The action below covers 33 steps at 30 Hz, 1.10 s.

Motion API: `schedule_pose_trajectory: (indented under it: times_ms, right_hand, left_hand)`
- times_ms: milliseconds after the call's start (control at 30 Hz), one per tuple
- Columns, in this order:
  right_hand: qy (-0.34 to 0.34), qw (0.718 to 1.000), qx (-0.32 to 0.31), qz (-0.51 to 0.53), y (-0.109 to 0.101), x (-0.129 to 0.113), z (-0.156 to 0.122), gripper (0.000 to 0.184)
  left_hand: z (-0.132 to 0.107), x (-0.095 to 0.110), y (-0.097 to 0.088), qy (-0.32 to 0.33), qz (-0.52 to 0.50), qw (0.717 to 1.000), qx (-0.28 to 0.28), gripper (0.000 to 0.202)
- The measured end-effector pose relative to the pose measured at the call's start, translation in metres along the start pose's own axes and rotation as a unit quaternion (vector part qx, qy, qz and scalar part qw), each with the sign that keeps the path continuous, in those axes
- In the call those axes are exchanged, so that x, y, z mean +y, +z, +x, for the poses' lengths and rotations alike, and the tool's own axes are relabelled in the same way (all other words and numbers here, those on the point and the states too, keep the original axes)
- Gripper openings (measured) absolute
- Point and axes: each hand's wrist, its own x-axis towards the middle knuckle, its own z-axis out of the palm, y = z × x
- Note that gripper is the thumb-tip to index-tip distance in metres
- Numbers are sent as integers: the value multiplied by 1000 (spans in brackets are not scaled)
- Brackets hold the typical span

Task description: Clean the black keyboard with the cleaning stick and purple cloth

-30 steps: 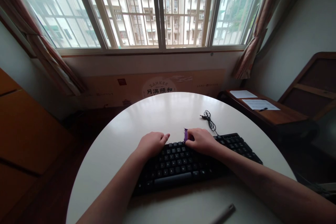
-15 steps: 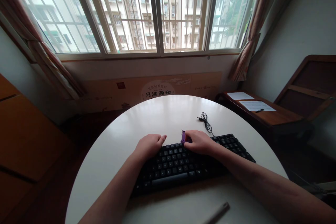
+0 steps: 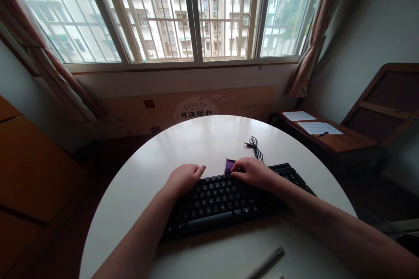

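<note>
A black keyboard [image 3: 216, 202] lies across the white round table, its keys facing up. My left hand [image 3: 185, 178] is closed around its back left edge, the thumb along the top and the other fingers hidden. At the back edge, right of the middle, my right hand [image 3: 252, 172] pinches a small purple cloth [image 3: 230, 166]. One corner of the cloth sticks out left of the fingers, over the keyboard's edge. The keyboard's coiled black cable [image 3: 254, 148] rests on the table behind my right hand.
A dark, slim stick-like thing [image 3: 266, 263] lies on the round table [image 3: 124, 209] near me, blurred. To the right, a low wooden table [image 3: 350, 140] carries papers [image 3: 319, 128] and a pen [image 3: 323, 134]. A barred window and a printed cardboard panel [image 3: 225, 100] are beyond.
My right hand has shifted slightly to the right and its fingers have uncurled somewhat, so more of the purple cloth shows. My left hand keeps its place on the keyboard.
</note>
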Motion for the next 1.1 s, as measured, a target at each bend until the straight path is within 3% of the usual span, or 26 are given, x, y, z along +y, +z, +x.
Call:
schedule_pose_trajectory:
  times_ms: [333, 633, 800, 967, 1100]
  right_hand:
    - [0, 999, 10, 49, 3, 7, 0, 16]
    - [-75, 997, -19, -1, -4, 3, -1, 20]
    - [-77, 996, 18, -40, -12, 11, 1, 14]
    - [-40, 998, 50, 4, -28, 23, -2, 18]
    - [-48, 998, -18, 34, -29, 24, -6, 21]
  left_hand:
    - [-1, 0, 1, -5, 3, 1000, -1, 59]
    - [-1, 2, -1, -2, 4, 1000, 0, 57]
    - [-1, 2, -1, -7, -1, 1000, -1, 57]
    - [-1, 1, -1, -8, -2, 1000, -1, 58]
    - [0, 0, 1, -3, 0, 1000, -1, 58]
